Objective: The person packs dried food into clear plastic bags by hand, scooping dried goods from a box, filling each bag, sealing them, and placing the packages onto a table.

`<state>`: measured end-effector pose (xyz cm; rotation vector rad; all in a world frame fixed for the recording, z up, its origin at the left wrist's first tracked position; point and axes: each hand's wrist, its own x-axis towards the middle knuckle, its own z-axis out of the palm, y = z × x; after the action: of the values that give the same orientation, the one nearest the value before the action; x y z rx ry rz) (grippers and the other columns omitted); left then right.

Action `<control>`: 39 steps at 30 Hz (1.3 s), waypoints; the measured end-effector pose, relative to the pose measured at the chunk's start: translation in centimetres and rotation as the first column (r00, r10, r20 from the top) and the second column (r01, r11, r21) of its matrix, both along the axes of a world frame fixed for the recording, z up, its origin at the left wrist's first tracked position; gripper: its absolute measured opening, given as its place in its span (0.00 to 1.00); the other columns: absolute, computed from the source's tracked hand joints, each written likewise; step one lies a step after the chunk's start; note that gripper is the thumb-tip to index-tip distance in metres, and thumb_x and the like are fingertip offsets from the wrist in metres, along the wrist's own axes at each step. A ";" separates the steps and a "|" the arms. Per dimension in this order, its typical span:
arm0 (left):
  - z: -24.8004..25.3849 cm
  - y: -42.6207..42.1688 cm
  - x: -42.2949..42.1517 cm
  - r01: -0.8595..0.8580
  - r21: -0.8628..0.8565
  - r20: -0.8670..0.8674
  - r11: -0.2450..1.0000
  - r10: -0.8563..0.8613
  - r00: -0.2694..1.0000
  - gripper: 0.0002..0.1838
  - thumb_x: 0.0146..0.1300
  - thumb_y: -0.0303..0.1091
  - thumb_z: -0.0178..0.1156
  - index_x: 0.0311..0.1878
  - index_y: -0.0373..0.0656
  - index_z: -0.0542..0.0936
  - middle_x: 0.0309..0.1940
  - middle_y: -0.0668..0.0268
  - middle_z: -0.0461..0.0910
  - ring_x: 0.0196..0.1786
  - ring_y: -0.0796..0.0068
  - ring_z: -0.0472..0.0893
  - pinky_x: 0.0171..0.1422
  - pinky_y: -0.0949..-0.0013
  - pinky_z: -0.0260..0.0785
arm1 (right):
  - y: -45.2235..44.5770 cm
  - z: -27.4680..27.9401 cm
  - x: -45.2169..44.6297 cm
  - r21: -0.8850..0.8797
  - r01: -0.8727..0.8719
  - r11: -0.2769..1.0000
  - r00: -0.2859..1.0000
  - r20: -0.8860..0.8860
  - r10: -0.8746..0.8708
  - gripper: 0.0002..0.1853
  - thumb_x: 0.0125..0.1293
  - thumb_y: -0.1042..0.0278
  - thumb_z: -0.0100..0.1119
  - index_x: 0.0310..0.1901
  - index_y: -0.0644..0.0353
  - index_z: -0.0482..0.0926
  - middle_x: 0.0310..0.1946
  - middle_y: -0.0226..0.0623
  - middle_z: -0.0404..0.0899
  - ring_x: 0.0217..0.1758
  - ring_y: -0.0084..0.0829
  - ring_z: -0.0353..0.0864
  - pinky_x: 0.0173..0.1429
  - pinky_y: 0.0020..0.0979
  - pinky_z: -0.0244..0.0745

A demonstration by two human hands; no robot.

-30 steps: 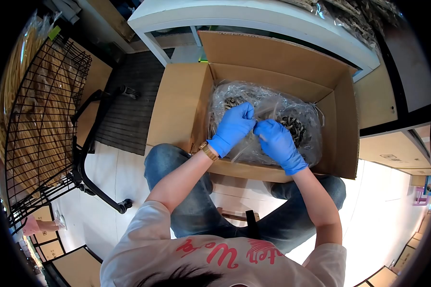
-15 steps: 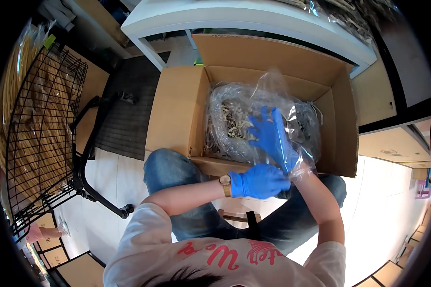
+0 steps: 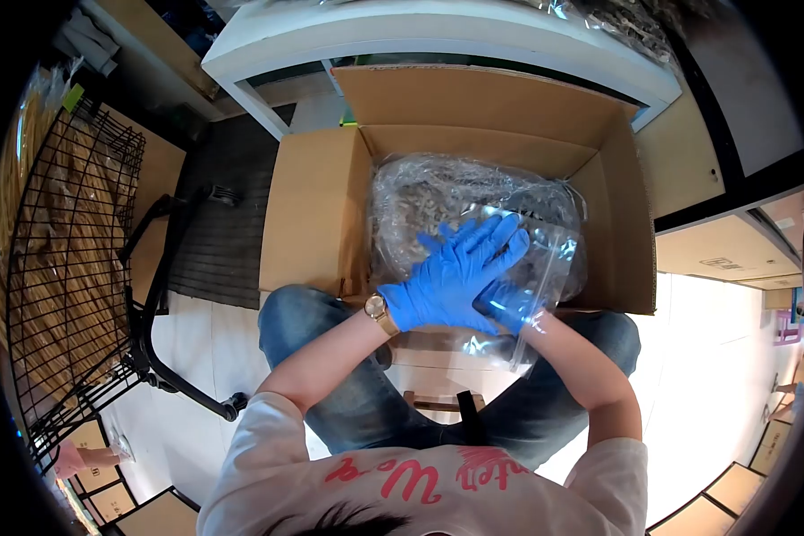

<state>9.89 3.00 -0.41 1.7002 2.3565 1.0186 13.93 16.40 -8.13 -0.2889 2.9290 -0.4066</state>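
My left hand (image 3: 447,281), in a blue glove with a watch (image 3: 377,308) at the wrist, lies across my right hand with its fingers stretched out. Inside a clear plastic bag (image 3: 554,259) is my right hand (image 3: 507,305), also blue-gloved and largely covered by the left one. Its fingertips seem to stick out flat beyond the left hand's edge. Both hands are over an open cardboard box (image 3: 630,223). In that box lies a large clear plastic liner bag (image 3: 473,174) with greyish, dried-looking pieces (image 3: 411,205) in it, whose kind I cannot make out.
A white table (image 3: 348,40) stands behind the box. To the left is a black wire cart (image 3: 71,241) full of long, straw-coloured bundles, beside a dark mat (image 3: 223,214). Wooden cabinets (image 3: 741,250) line the right. My knees flank the box's near side.
My left hand has moved up from the bag's opening near the right wrist and now lies flat over my right hand. The bag, upright and puffed before, is now flatter.
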 end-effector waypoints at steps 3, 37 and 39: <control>-1.3 0.4 0.3 0.132 -0.141 0.019 0.981 -0.131 0.991 0.63 0.39 0.60 0.72 0.75 0.45 0.50 0.73 0.54 0.54 0.72 0.43 0.56 0.75 0.48 0.47 | -0.1 -3.4 0.0 -0.666 -0.052 0.744 0.982 0.102 0.160 0.32 0.66 0.44 0.46 0.71 0.43 0.59 0.73 0.43 0.49 0.76 0.48 0.45 0.77 0.54 0.32; 1.4 -6.0 -10.0 -0.619 0.306 0.678 0.723 0.291 0.675 0.28 0.62 0.32 0.63 0.66 0.38 0.70 0.62 0.61 0.74 0.61 0.76 0.73 0.65 0.72 0.63 | 14.5 -13.0 -4.0 -0.036 0.519 0.854 0.770 0.452 -0.449 0.58 0.44 0.34 0.70 0.70 0.63 0.57 0.63 0.57 0.68 0.67 0.49 0.67 0.69 0.39 0.62; 1.5 -6.1 -10.1 -0.640 0.277 0.645 0.717 0.355 0.677 0.28 0.61 0.32 0.64 0.65 0.39 0.71 0.60 0.61 0.76 0.58 0.77 0.75 0.63 0.72 0.64 | 11.9 -15.7 -5.4 -0.061 0.659 0.750 0.701 0.412 -0.582 0.61 0.41 0.32 0.70 0.72 0.60 0.54 0.64 0.59 0.65 0.69 0.51 0.65 0.70 0.40 0.61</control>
<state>-0.21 -3.14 1.10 0.5708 2.2970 2.0176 8.55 28.26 -23.86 0.7264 2.5164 -0.7588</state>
